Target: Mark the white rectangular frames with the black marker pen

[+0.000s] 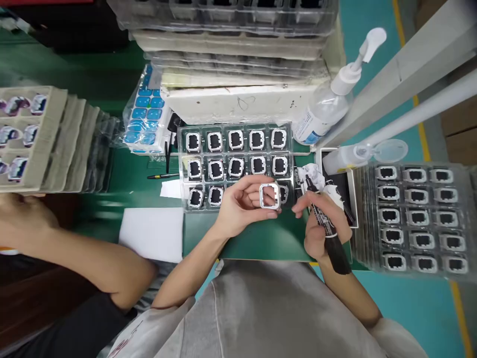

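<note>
**Silver frame in the left hand, marker in the right**

I see my left hand curled, its fingertips and thumb pinched on a small square silver metal frame with an open middle, held just above the near edge of the green bench mat. My right hand is wrapped around a thick black marker pen, tip pointing up and away from me, with the forefinger reaching toward the frame but not touching it.

Just behind the frame lies a clear plastic tray of matching frames with black centres. A second such tray sits at the mat's right edge. A clear pump bottle stands at the far right. Another person's bare forearm rests at the left edge.
</note>
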`<state>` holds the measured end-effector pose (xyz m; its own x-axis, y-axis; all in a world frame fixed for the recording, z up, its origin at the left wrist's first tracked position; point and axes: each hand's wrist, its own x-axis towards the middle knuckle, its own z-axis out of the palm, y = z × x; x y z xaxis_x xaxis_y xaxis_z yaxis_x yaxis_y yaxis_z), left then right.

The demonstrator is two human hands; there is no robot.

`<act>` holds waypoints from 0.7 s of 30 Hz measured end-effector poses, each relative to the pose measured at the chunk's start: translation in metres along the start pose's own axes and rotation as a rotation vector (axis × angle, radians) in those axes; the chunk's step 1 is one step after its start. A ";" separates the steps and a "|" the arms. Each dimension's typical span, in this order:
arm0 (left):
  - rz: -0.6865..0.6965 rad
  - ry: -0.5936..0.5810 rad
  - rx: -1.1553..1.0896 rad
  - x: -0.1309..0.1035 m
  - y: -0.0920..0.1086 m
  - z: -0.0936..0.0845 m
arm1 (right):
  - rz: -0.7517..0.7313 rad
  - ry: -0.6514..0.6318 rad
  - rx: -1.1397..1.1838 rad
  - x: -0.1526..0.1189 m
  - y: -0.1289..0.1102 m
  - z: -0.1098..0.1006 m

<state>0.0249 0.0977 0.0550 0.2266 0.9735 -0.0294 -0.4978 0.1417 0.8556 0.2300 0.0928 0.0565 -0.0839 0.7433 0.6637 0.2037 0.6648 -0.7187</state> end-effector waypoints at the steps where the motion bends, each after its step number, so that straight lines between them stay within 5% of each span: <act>1: -0.036 -0.025 -0.051 0.000 0.000 0.000 | -0.006 -0.003 0.001 0.000 -0.002 -0.002; 13: -0.135 -0.157 -0.164 0.004 -0.004 -0.001 | -0.037 -0.059 0.024 0.005 -0.008 0.000; 21: -0.191 -0.126 -0.183 0.003 -0.006 -0.001 | -0.030 -0.056 -0.015 0.003 -0.007 0.002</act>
<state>0.0277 0.1003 0.0490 0.4272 0.8979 -0.1065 -0.5765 0.3612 0.7329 0.2261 0.0907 0.0626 -0.1445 0.7261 0.6722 0.2145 0.6861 -0.6951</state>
